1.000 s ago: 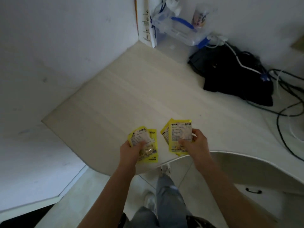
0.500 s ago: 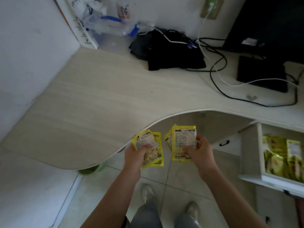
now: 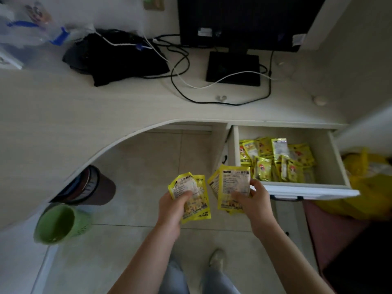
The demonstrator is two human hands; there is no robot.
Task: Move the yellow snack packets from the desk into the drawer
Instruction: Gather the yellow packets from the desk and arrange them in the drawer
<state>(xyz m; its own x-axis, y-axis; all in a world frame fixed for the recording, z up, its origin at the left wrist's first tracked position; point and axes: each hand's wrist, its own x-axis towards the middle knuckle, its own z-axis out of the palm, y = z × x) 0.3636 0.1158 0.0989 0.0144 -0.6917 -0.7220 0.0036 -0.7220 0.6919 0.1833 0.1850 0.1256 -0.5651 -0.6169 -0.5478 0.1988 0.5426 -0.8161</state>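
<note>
Now both hands gripping yellow snack packets, left hand (image 3: 172, 211), right hand (image 3: 255, 205), beside open drawer (image 3: 307, 188).

The left hand (image 3: 172, 211) grips 2 yellow foil snack packets (image 3: 192, 195); the right hand (image 3: 255, 205) grips more (image 3: 232, 187). At 2 o'clock, the open white wooden drawer (image 3: 322, 190) holds a yellow packet pile (image 3: 277, 159).

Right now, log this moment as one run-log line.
left hand: holds yellow packets | right hand: holds yellow packets | drawer: open, packets inside | stage: carrying, none released
</note>
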